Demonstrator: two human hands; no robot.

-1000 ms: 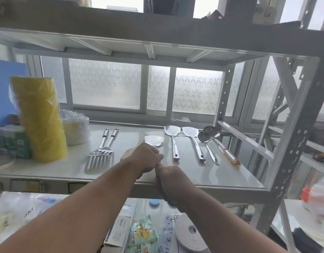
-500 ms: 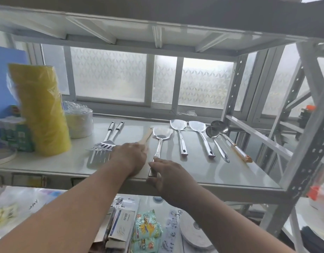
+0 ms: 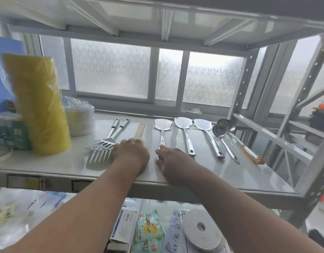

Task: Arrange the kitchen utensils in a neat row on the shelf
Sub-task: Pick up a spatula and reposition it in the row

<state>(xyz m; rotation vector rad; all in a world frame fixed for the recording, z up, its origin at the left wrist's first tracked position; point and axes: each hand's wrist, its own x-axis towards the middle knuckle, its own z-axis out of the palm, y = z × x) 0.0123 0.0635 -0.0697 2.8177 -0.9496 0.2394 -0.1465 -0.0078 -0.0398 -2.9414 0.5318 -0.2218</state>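
Frosted windows back a white metal shelf (image 3: 203,172) holding steel spatulas (image 3: 183,123) and ladles (image 3: 224,126) in a row. Left hand (image 3: 130,154) covers a wooden spatula (image 3: 140,131), its grip hidden; right hand (image 3: 168,159) pinches a steel spatula's handle (image 3: 162,137). Package writing below is illegible.

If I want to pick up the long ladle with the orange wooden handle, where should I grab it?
Probably grip the steel ladle with the orange wooden handle at its handle end, coming from the shelf's front edge. It lies flat with the bowl at the back, and the handle points toward the front right, with open space on its right side; a smaller steel ladle lies close on its left.
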